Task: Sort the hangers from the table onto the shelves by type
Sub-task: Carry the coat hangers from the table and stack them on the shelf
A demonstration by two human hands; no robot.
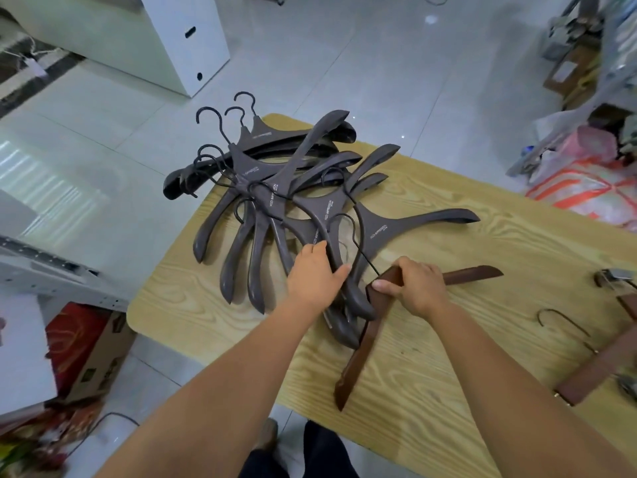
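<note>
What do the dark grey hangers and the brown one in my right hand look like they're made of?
The dark grey hangers: probably moulded plastic, matte, uniform and grainless. The brown hanger, gripped by the right hand: likely stained wood, reddish-brown with slight sheen.

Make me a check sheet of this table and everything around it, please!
Surface: wooden table, grain showing.
Job's things: grey hangers piled far left, some overhanging the edge; brown hanger near the front; clip hanger at the right edge.
Clutter: box and bags on the floor.
Hands: left hand grips one grey hanger; right hand grips the brown hanger.
Cables: what looks like a thin dark cable on the floor, lower left.
Surroundings: tiled floor, white cabinet.
</note>
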